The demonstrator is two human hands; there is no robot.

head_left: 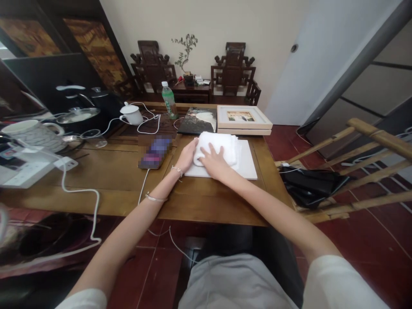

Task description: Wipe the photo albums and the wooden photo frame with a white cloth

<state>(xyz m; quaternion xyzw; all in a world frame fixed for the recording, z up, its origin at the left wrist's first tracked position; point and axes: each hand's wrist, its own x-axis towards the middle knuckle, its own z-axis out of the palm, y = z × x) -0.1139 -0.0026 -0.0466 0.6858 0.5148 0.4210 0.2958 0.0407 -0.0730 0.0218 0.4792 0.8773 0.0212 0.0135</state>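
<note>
A folded white towel [215,143] lies on a flat white board [247,159] near the middle of the wooden table. My right hand [214,162] rests flat on the towel's near part, its fingers spread and holding nothing. Along the towel's left edge lies my left hand [187,156], fingers stretched out and touching the side of the cloth; the fingertips are partly hidden. The board shows past the towel on the right and along the front. To the left of my left hand is a phone [154,153] with a blurred screen, plugged into a white cable.
Behind the towel are a dark picture panel [189,122] and stacked pale wooden frames [244,124]. A green-labelled bottle [169,101], a white lidded cup [131,115] and a patterned mug [34,135] stand leftward. A power strip [28,169] trails cables. A bamboo chair [380,161] stands right.
</note>
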